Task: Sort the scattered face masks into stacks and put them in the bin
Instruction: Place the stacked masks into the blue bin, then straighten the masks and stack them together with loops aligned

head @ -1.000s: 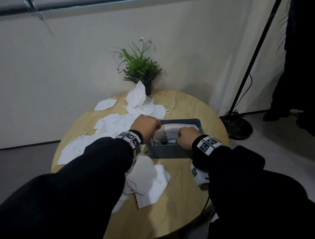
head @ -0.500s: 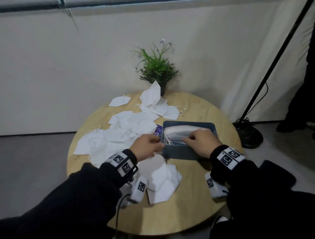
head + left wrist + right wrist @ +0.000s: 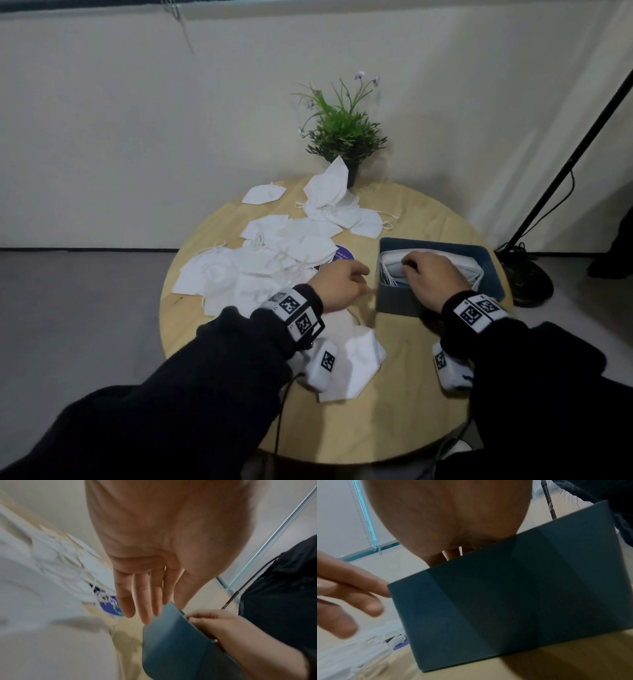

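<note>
A blue-grey bin [image 3: 495, 274] stands on the right of the round wooden table [image 3: 394, 418]. A stack of white masks [image 3: 472, 265] lies inside it. My right hand [image 3: 431, 277] reaches into the bin with its fingers curled down over the stack; the bin wall [image 3: 505, 601] hides those fingers in the right wrist view. My left hand [image 3: 337, 284] hovers just left of the bin, fingers straight [image 3: 145, 601] and holding nothing. Loose white masks [image 3: 267, 263] lie scattered over the table's left half, with more [image 3: 359, 359] under my left wrist.
A potted plant [image 3: 342, 130] stands at the table's far edge with several masks [image 3: 329, 192] leaning against it. A purple round sticker [image 3: 342, 255] shows beside the mask pile. A black stand's base [image 3: 524, 284] sits on the floor to the right.
My left hand has drawn back from the bin's left end and its fingers have straightened. My right hand has stayed in the bin on the stack.
</note>
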The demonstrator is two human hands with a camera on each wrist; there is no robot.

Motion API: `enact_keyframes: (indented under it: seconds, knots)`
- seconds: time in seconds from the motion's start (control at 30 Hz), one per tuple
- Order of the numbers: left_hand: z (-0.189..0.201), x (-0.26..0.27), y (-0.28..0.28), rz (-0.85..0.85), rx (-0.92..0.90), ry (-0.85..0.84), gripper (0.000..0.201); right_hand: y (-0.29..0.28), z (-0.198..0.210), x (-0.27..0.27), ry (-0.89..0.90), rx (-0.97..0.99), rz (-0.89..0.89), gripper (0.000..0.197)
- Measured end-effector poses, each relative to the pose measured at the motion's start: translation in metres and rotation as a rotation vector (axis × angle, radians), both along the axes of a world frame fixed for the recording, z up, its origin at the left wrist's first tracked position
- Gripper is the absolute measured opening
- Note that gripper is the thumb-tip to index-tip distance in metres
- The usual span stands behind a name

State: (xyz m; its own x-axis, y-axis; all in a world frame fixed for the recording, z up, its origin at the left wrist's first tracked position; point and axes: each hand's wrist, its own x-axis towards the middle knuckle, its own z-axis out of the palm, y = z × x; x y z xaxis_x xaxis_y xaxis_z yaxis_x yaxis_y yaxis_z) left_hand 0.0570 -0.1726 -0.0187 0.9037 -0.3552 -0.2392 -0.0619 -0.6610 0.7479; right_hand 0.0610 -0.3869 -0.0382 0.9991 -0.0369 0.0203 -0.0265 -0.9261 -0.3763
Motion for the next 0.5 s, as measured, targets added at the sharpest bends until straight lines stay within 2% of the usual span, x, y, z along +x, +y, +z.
enact_keyframes:
  seconds: [0.1, 0.17, 0.27, 0.33, 0.37, 0.43, 0.5]
  knots:
    - [0.021, -0.001, 0.041, 0.073, -0.100, 0.048, 0.023, 0.001, 0.007, -0.003, -0.031, 0.027, -0.037, 0.023]
    - [0.036, -0.006, 0.071, 0.155, -0.143, 0.040, 0.018, 0.008, 0.018, -0.009, -0.101, 0.102, -0.031, 0.018]
    - [0.044, -0.019, 0.113, 0.269, -0.120, -0.028, 0.014, 0.038, 0.040, -0.029, -0.229, 0.265, 0.120, 0.009]
    - [0.038, -0.029, 0.131, 0.253, 0.007, -0.026, 0.009, 0.063, 0.037, -0.044, -0.097, 0.279, 0.234, 0.009]
    - [0.033, -0.032, 0.136, 0.201, 0.124, -0.021, 0.009, 0.073, 0.029, -0.051, 0.056, 0.270, 0.259, 0.019]
    - [0.020, -0.036, 0.137, 0.039, 0.379, -0.037, 0.021, 0.090, 0.005, -0.064, 0.398, 0.124, 0.239, 0.057]
    - [0.002, -0.040, 0.128, -0.092, 0.506, -0.051, 0.042, 0.100, -0.014, -0.074, 0.528, -0.156, 0.230, 0.090]
